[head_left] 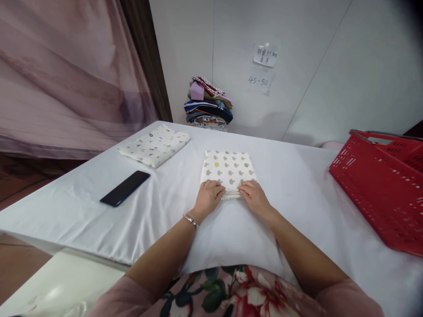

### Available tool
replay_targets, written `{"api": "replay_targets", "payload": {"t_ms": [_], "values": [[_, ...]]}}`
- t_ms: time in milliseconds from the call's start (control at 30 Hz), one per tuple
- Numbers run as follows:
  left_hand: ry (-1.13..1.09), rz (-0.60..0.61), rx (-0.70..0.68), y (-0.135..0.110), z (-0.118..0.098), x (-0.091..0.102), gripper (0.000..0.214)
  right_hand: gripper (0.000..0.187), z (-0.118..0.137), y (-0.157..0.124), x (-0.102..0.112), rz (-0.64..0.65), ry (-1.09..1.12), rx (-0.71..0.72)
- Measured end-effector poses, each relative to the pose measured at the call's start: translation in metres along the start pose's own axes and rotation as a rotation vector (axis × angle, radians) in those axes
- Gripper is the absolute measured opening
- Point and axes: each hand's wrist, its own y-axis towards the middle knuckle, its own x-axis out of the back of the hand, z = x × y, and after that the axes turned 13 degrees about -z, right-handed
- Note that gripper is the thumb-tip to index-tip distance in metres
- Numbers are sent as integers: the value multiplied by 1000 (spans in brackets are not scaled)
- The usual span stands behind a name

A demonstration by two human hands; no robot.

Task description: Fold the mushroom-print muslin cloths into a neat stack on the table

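Note:
In front of me on the table lies a folded white cloth (229, 169) printed with grey mushroom-like shapes, plus a yellow and a green one. Its near edge shows several stacked layers. My left hand (209, 197) is closed on the left near corner, fingers on top and thumb at the edge. At the right near corner, my right hand (255, 197) pinches the layers in the same way. The undersides of both hands are hidden.
A second folded white cloth (157, 145) with small dark prints lies at the far left, with a black phone (125, 188) nearer me. A red basket (380, 189) stands on the right. Beyond the white-covered table (158, 229), folded clothes (209, 103) are piled by the wall.

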Motion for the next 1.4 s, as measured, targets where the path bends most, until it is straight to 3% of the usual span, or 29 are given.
{"api": "replay_targets", "payload": {"t_ms": [267,733,1133,1400], "values": [[7,-70,-80,-4,3,-4,16,21,-5,-6,-7,-181,76,105],[24,-80,-88,-2,1,-5,22,17,-2,-9,-4,-94,3,146],[39,-104,-114,-4,2,-7,12,20,-2,-7,-11,-150,-70,162],[85,-72,-136,0,0,-7,23,16,-3,-8,-9,-97,-50,168]]}}
